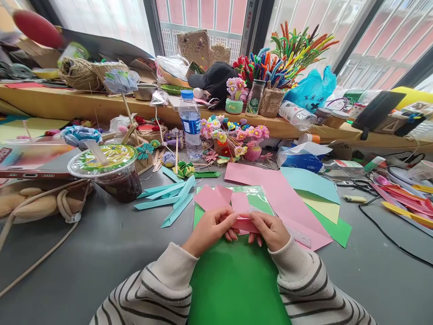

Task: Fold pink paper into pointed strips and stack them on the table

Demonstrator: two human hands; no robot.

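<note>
Between my two hands is a narrow folded strip of pink paper [244, 224], held level over a green sheet [237, 280]. My left hand [214, 227] pinches its left end with thumb and fingers. The right end is pinched by my right hand [269, 228]. Just beyond my fingers, pink paper pieces [213, 197] lie on a clear plastic sleeve [259, 192]. A large pink sheet [280, 205] spreads to the right, with a clear ruler [299, 235] on it beside my right wrist.
Folded light-blue strips [172, 198] lie left of the pink pieces. A lidded drink cup [113, 171] and a water bottle [190, 126] stand further back. Blue, yellow and green sheets [338, 228] fan out at right, near scissors [358, 184] and a black cable [385, 239]. A crowded shelf [209, 115] runs behind.
</note>
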